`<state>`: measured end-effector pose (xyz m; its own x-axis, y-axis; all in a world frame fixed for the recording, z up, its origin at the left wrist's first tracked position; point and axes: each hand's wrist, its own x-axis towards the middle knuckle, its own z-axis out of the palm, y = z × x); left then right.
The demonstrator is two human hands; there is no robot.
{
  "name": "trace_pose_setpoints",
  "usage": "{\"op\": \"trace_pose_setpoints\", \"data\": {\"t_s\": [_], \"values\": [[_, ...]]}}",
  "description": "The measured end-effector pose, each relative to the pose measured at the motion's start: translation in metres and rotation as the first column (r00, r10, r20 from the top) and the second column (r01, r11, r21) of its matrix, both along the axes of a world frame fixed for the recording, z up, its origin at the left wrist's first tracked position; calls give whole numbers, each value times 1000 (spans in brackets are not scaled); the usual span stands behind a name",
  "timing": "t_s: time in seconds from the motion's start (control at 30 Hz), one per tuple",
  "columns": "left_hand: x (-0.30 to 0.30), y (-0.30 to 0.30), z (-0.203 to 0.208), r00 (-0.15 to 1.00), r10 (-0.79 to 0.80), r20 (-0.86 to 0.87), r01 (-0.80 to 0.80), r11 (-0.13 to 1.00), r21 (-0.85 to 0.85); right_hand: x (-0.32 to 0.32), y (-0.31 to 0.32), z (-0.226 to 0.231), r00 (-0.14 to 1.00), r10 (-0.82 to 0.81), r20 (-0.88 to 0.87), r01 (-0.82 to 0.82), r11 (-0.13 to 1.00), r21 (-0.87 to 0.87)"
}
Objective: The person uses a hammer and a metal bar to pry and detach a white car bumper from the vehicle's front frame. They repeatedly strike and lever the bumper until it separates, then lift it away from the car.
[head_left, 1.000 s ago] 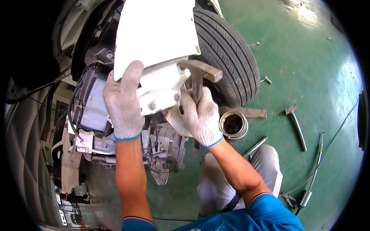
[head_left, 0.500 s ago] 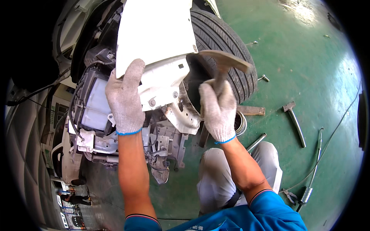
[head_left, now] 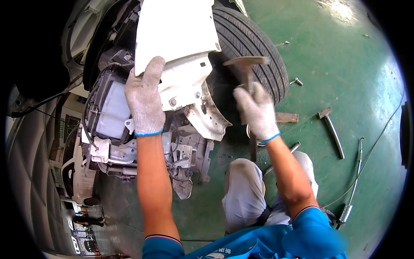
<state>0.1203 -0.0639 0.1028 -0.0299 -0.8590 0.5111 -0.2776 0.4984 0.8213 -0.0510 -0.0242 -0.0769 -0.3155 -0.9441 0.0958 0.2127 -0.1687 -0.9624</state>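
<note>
While the left hand (head_left: 146, 99) holds the white fender panel (head_left: 177, 30): the right hand (head_left: 258, 110) carries a hammer (head_left: 246, 62) off to the right of it.
Hammer, just changed: a second ago its head overlapped the panel's lower right corner in view; now it shows apart from that corner, in front of the tyre (head_left: 263, 52).
What the change means: the hammer is probably not working the metal at this instant, and the corner it covered is in plain sight.
Left grip: pinching the panel's lower left corner, thumb laid over the face, most of the other fingers out of sight behind it.
Right grip: wrapped around the hammer's handle, below the head.
Fender panel: at the upper middle, left of the tyre; smooth, bright white and gently curved along its lower edge.
Flange (head_left: 185, 82): just below that edge, white and smudged, with a square hole and two bolt heads.
Bracket (head_left: 207, 118): beneath the flange, curved, whitish, stained and pierced with small holes.
Gloves: pale knit, grubby, with blue cuffs.
Floor (head_left: 310, 77): green and glossy, with a second hammer (head_left: 331, 131) lying on it at the right.
</note>
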Motion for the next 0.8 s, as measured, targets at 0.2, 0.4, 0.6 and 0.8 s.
{"op": "trace_pose_setpoints", "data": {"t_s": [0.2,0.4,0.6,0.8], "values": [[-1,-1,-1,1000,9,22,-8,999,-39,-119,25,-116,753,-191,-630,372,913,168],[-24,16,0,1000,-21,23,22,998,-66,-178,163,-354,584,253,-772,491,647,583],[-22,15,0,999,-41,-5,41,997,-63,-157,263,-439,667,400,-628,427,486,763],[-9,12,-1,992,-27,124,38,996,-82,-162,163,-369,613,140,-777,388,804,451]]}}
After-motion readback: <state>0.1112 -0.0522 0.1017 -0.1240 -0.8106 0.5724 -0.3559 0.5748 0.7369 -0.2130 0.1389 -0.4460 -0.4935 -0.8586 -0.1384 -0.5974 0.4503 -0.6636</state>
